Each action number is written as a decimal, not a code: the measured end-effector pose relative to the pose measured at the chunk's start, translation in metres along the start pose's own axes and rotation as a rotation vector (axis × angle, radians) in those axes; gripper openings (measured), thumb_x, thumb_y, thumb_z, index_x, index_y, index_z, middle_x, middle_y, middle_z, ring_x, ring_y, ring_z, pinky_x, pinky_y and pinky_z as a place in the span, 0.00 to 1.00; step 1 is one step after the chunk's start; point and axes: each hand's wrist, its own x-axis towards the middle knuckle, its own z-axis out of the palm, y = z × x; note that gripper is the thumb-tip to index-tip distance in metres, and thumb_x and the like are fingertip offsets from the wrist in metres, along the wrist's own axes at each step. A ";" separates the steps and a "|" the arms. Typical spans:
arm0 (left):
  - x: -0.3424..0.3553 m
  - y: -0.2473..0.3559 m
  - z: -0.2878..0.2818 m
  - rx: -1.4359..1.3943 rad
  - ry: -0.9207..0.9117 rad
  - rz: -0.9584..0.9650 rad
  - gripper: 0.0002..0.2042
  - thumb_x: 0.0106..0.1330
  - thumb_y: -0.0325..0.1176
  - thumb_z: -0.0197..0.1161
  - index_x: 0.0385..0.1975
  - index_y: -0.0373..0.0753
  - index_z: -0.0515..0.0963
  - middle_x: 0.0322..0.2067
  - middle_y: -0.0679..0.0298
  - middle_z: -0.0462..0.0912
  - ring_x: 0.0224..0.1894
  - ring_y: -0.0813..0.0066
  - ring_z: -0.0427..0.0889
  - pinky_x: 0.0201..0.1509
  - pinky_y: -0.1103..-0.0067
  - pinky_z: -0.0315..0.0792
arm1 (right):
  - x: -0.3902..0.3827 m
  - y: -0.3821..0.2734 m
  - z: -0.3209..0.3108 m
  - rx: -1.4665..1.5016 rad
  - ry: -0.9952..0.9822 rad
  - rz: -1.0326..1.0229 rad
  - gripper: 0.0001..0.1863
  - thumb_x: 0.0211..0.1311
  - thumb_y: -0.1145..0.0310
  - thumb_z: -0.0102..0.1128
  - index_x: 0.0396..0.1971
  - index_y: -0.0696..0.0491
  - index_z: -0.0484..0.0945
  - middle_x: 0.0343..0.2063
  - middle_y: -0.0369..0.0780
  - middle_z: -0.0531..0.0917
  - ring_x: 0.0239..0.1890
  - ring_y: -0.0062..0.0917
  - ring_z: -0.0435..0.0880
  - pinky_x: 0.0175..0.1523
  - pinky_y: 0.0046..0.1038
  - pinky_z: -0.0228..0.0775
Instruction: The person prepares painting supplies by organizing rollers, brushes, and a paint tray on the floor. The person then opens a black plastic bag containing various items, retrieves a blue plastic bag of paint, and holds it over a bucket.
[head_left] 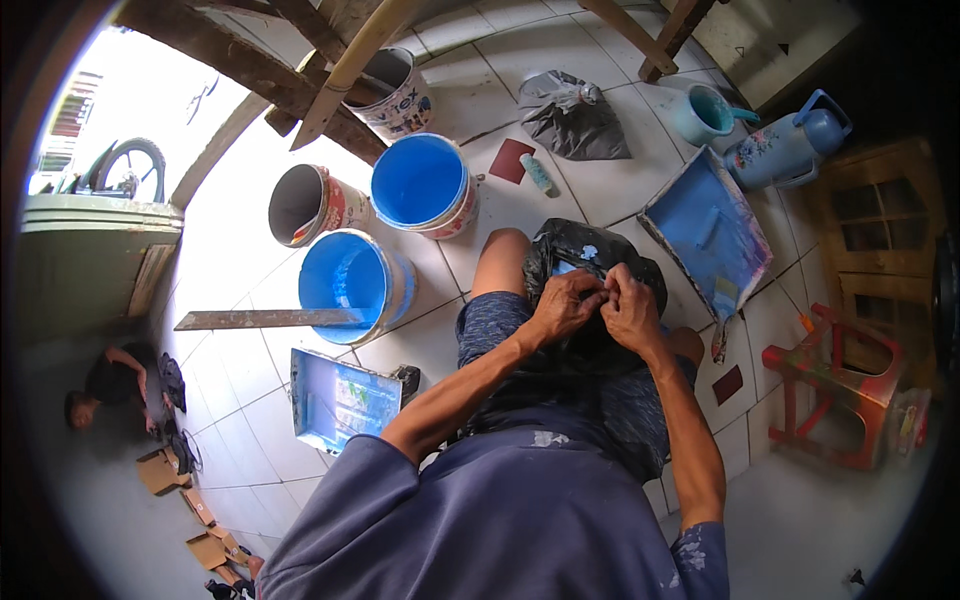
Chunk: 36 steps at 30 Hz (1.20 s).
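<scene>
A black plastic bag (590, 238) with a blue-and-white patch showing lies bunched on my lap. My left hand (565, 308) and my right hand (630, 312) meet over it, fingers curled and pinched close together at the plastic. What exactly sits between the fingertips is too small to make out. Just right of the bag lies a blue paint-stained tray (700, 215) with a paintbrush at its lower end. Beyond the bag are a small teal roller (536, 172) and a dark red square sheet (508, 160).
Paint buckets (340, 280) stand to my left, one with a board across it, beside another tray (335, 395). Wooden beams (230, 55) cross above. A grey bag (570, 120), teal pot (705, 115), blue thermos (780, 150) and red stool (830, 385) surround me. Another person (120, 385) is at far left.
</scene>
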 end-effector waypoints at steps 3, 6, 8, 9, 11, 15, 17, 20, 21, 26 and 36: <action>0.012 -0.015 0.001 -0.129 0.175 -0.131 0.07 0.59 0.31 0.63 0.32 0.34 0.80 0.27 0.59 0.82 0.31 0.74 0.80 0.38 0.79 0.72 | -0.037 -0.018 0.010 0.098 -0.123 0.040 0.12 0.44 0.81 0.51 0.32 0.56 0.65 0.17 0.45 0.73 0.22 0.42 0.77 0.28 0.36 0.68; 0.020 -0.022 -0.024 -0.218 0.119 -0.212 0.07 0.63 0.31 0.62 0.33 0.34 0.80 0.27 0.66 0.82 0.32 0.84 0.76 0.38 0.83 0.70 | -0.076 -0.026 0.003 0.197 -0.286 0.191 0.12 0.46 0.80 0.54 0.32 0.56 0.67 0.16 0.41 0.72 0.20 0.30 0.76 0.28 0.31 0.68; 0.020 -0.030 -0.025 -0.259 0.086 -0.220 0.07 0.61 0.31 0.63 0.34 0.33 0.80 0.28 0.61 0.83 0.32 0.80 0.79 0.38 0.81 0.72 | -0.102 0.004 -0.007 0.294 -0.199 0.289 0.08 0.46 0.80 0.54 0.29 0.56 0.70 0.16 0.38 0.71 0.21 0.21 0.74 0.29 0.23 0.66; 0.020 -0.026 -0.025 -0.281 0.073 -0.219 0.08 0.61 0.31 0.63 0.34 0.33 0.80 0.29 0.61 0.83 0.33 0.79 0.79 0.39 0.81 0.72 | -0.114 0.032 -0.013 0.457 -0.155 0.381 0.09 0.46 0.80 0.55 0.30 0.56 0.71 0.17 0.39 0.73 0.21 0.24 0.75 0.30 0.25 0.68; 0.018 -0.028 -0.025 -0.332 0.054 -0.238 0.09 0.62 0.32 0.63 0.35 0.33 0.80 0.30 0.61 0.83 0.34 0.79 0.79 0.41 0.82 0.72 | -0.122 0.058 -0.030 0.193 -0.052 0.481 0.12 0.46 0.80 0.59 0.33 0.55 0.73 0.22 0.40 0.76 0.25 0.28 0.78 0.34 0.29 0.71; 0.016 -0.027 -0.025 -0.253 0.089 -0.220 0.09 0.61 0.32 0.63 0.34 0.33 0.80 0.30 0.60 0.83 0.34 0.76 0.80 0.40 0.80 0.73 | -0.101 0.052 -0.038 -0.449 0.219 0.225 0.22 0.47 0.77 0.63 0.47 0.52 0.74 0.41 0.43 0.76 0.44 0.40 0.77 0.49 0.35 0.69; 0.012 -0.028 -0.026 -0.182 0.112 -0.186 0.09 0.61 0.32 0.64 0.34 0.33 0.80 0.30 0.59 0.83 0.34 0.75 0.81 0.40 0.79 0.73 | -0.064 0.031 -0.030 -0.230 0.214 0.106 0.22 0.49 0.77 0.62 0.48 0.53 0.74 0.44 0.44 0.75 0.46 0.40 0.76 0.51 0.34 0.68; 0.014 -0.020 -0.027 -0.127 0.128 -0.153 0.09 0.61 0.32 0.64 0.34 0.33 0.80 0.29 0.60 0.83 0.33 0.76 0.80 0.39 0.81 0.72 | -0.009 0.007 -0.019 -0.119 0.290 -0.148 0.19 0.51 0.76 0.60 0.46 0.53 0.75 0.43 0.43 0.74 0.46 0.38 0.75 0.50 0.35 0.69; 0.013 -0.019 -0.029 -0.111 0.132 -0.153 0.09 0.61 0.32 0.64 0.34 0.33 0.80 0.29 0.61 0.83 0.33 0.77 0.80 0.39 0.81 0.72 | 0.004 0.003 -0.017 -0.112 0.259 -0.175 0.18 0.51 0.75 0.60 0.45 0.54 0.76 0.42 0.43 0.75 0.46 0.38 0.76 0.49 0.35 0.70; 0.008 -0.025 -0.029 -0.063 0.182 -0.046 0.06 0.59 0.30 0.65 0.32 0.35 0.80 0.26 0.57 0.80 0.30 0.68 0.80 0.34 0.77 0.72 | 0.041 0.003 -0.008 -0.085 0.087 -0.261 0.10 0.54 0.75 0.58 0.37 0.58 0.77 0.35 0.44 0.78 0.39 0.38 0.79 0.44 0.34 0.71; 0.012 -0.023 -0.027 -0.045 0.224 -0.042 0.07 0.59 0.30 0.65 0.33 0.35 0.81 0.29 0.59 0.82 0.33 0.72 0.80 0.37 0.79 0.72 | 0.055 0.014 -0.005 0.107 0.076 -0.138 0.05 0.56 0.73 0.56 0.28 0.59 0.75 0.25 0.46 0.76 0.27 0.38 0.76 0.34 0.35 0.67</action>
